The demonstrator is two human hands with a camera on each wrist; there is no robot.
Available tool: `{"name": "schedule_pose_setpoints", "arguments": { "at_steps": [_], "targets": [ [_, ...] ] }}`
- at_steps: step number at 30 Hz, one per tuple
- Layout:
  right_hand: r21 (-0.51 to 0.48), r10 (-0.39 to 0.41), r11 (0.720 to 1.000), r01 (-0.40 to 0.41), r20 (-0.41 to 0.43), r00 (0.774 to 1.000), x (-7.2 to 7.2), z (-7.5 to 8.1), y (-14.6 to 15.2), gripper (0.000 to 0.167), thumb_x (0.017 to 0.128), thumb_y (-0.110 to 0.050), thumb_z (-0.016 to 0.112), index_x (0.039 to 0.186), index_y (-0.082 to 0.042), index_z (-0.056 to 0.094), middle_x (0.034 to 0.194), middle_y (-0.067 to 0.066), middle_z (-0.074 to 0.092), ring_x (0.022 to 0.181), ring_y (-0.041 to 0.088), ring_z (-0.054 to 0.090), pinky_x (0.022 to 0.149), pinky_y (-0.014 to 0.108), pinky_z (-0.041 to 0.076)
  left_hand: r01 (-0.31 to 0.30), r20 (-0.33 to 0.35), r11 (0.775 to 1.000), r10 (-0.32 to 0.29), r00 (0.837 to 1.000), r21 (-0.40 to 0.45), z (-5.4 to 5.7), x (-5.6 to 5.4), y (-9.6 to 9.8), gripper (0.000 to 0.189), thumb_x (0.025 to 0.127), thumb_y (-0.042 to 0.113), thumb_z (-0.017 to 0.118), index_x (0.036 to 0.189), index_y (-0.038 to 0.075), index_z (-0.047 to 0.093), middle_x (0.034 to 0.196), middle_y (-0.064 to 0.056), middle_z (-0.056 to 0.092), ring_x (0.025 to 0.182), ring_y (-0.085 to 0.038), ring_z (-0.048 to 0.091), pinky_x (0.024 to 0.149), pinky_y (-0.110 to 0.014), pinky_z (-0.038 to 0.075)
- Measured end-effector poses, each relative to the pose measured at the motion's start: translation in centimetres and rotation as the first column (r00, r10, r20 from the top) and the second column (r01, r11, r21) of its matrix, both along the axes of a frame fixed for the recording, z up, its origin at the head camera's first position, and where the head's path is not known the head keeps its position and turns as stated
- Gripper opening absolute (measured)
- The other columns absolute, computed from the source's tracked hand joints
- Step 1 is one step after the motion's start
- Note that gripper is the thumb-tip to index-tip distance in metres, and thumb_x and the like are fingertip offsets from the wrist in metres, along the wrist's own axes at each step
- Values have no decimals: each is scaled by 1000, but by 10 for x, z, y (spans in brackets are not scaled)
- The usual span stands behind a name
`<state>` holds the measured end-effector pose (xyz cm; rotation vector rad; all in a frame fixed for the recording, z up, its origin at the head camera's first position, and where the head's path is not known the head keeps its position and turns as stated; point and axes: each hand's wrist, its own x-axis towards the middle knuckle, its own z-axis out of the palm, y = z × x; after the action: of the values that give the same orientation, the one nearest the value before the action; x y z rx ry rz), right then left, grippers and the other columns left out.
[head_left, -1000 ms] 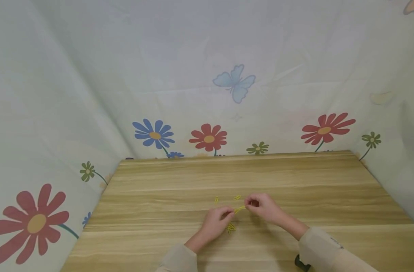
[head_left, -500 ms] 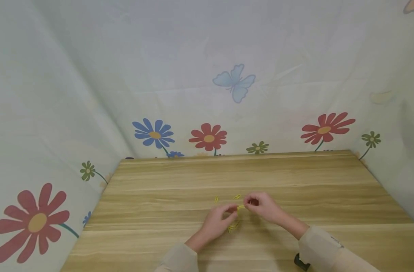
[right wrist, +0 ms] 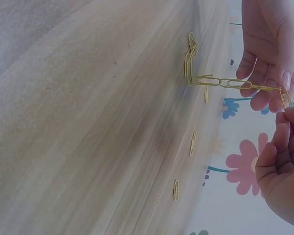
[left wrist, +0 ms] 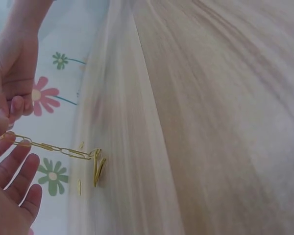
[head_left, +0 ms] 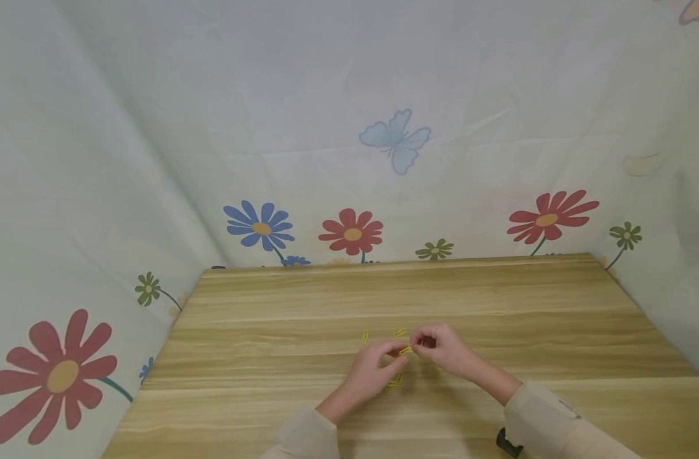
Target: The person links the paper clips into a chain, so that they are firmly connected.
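Note:
My right hand [head_left: 443, 350] pinches a single yellow paper clip [right wrist: 285, 100] between thumb and fingertips. Just left of it, my left hand [head_left: 372, 370] holds the top of a yellow paper clip chain [right wrist: 230, 83] at its thumb and fingers. Both sets of fingertips nearly meet, and the single clip overlaps the chain's end in the right wrist view. From the left hand [left wrist: 12, 186] the chain drops to the table, where its lower clips lie bunched [head_left: 394, 384]. The left wrist view shows the right hand [left wrist: 17, 73] close by, its fingertips partly cut off.
Beyond the hands, loose yellow paper clips lie on the wood-grain table [head_left: 269, 382], one at left [head_left: 366, 335] and another nearer the right hand [head_left: 400, 332]. A flower-printed curtain [head_left: 303, 159] stands around the table's back and sides. Something dark [head_left: 508, 443] sits by the right sleeve.
My left hand has shifted slightly right and up, closer to the right hand, and its thumb and forefinger stand wider apart. Less yellow shows between the hands. The right hand has barely moved.

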<state>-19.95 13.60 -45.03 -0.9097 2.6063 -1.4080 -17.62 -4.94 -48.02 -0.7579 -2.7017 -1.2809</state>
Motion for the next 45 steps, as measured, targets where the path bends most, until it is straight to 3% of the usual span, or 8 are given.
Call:
{"name": "schedule_pose_setpoints", "arguments": {
  "at_steps": [15,24,34,45],
  "targets": [
    [-3,1,1000,-1,3,1000,-1,-4,1,4,80,-1,59,77,-2,62,72,3,60,58,-1,43,50,17,39,-27,11,999,27,1000,29,-5,0,-1,20,89,24,52,98,11,64,93,2,65,92,-12,58,82,-28,46],
    [-42,-30,999,34,90,996,-4,-5,3,8,83,-10,59,85,-3,62,75,6,60,59,3,44,51,19,39,-57,3,998,57,998,27,-5,-1,-5,20,88,23,52,96,8,64,92,0,65,90,-12,59,79,-27,47],
    [-16,-86,996,87,54,995,-12,-2,4,9,82,-6,59,88,0,62,79,6,60,63,5,47,55,20,42,-120,9,991,120,993,65,6,-8,-17,28,89,30,50,96,8,64,88,0,66,86,-12,59,74,-24,47],
    [-4,-133,991,135,108,985,-35,-21,3,13,83,-5,57,94,2,60,88,12,61,64,9,48,52,22,42,-156,28,986,155,988,65,15,-19,-36,34,89,36,47,99,7,63,91,1,64,86,-13,57,71,-22,46]
  ]
}}
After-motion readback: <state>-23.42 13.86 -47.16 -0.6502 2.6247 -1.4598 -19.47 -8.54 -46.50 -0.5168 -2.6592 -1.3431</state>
